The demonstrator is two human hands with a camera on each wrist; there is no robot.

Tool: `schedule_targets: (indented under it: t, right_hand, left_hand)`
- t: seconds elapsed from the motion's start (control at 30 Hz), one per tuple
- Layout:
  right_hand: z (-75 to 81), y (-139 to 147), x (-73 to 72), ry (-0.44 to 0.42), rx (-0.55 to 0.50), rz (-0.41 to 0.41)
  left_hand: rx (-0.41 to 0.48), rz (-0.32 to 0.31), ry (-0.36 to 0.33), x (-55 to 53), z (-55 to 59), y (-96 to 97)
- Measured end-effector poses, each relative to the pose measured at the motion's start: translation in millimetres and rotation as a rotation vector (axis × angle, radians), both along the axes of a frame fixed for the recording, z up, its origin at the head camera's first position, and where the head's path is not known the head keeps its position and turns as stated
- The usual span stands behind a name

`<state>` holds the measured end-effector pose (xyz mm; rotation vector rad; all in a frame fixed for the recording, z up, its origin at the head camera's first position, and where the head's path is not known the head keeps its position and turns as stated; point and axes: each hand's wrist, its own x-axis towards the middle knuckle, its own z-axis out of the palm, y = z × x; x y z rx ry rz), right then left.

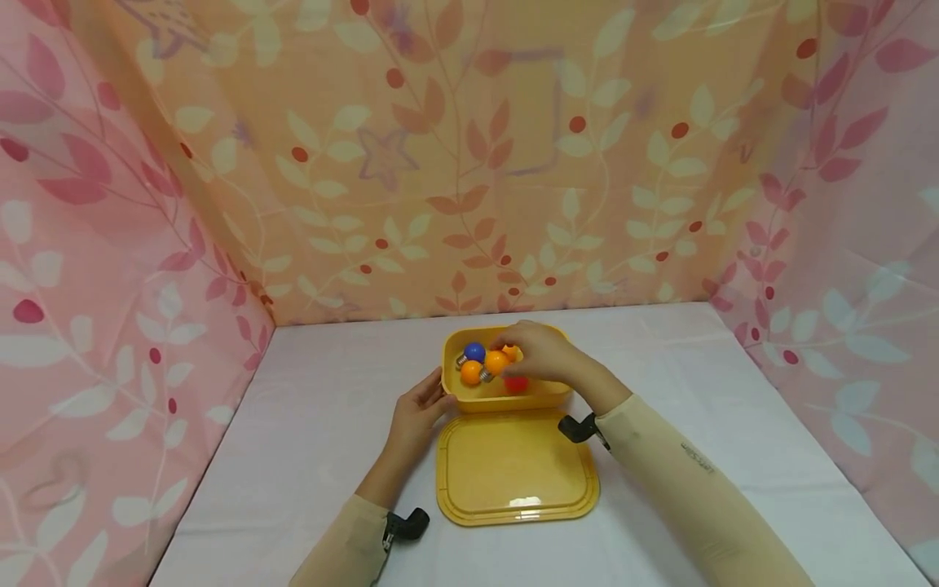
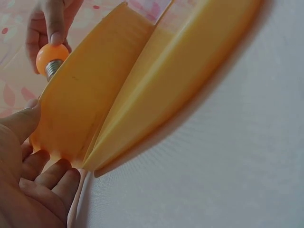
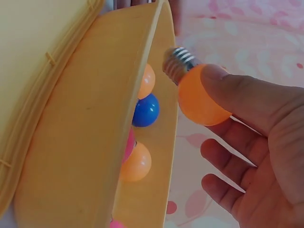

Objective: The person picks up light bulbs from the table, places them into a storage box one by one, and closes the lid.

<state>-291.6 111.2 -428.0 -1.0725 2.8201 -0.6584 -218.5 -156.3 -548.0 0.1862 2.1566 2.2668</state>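
A yellow plastic box (image 1: 513,403) stands on the table with small light bulbs in it. My right hand (image 1: 546,352) pinches an orange light bulb (image 3: 202,97) between thumb and fingers, above the box; its metal screw base points away from the palm. My left hand (image 1: 416,414) holds the box at its left front corner, thumb at the rim and fingers against the outer wall in the left wrist view. Inside the box lie a blue bulb (image 1: 474,351), an orange bulb (image 1: 471,372) and a red bulb (image 1: 517,384). The right hand partly hides the contents.
A yellow lid (image 1: 517,469) lies flat on the white tablecloth (image 1: 330,408), directly in front of the box. Floral curtains (image 1: 455,163) enclose the back and both sides. Black wrist cameras sit on both sleeves.
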Motion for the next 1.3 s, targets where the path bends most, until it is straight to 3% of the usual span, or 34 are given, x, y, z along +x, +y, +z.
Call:
schedule_targets:
  t: [0.23, 0.53, 0.93, 1.07, 1.3]
  right_hand:
    - [1.7, -14.4, -6.9, -0.080, 0.040, 0.094]
    - [-3.0, -24.4, -15.7, -0.189, 0.054, 0.135]
    - [-25.3, -23.2, -21.6, -0.214, 0.057, 0.131]
    - [-27.2, -22.5, -21.2, -0.212, 0.085, 0.109]
    - [-24.3, -20.8, -20.4, -0.218, 0.043, 0.109]
  left_hand:
    - [-0.009, -0.001, 0.003, 0.1, 0.3, -0.1]
    - [0.006, -0.005, -0.004, -0.1, 2.5, 0.3]
    - [-0.001, -0.005, -0.005, 1.8, 4.3, -0.4]
    - [-0.010, -0.006, -0.002, 1.4, 3.7, -0.2]
    - [-0.037, 0.015, -0.009, 1.5, 3.2, 0.3]
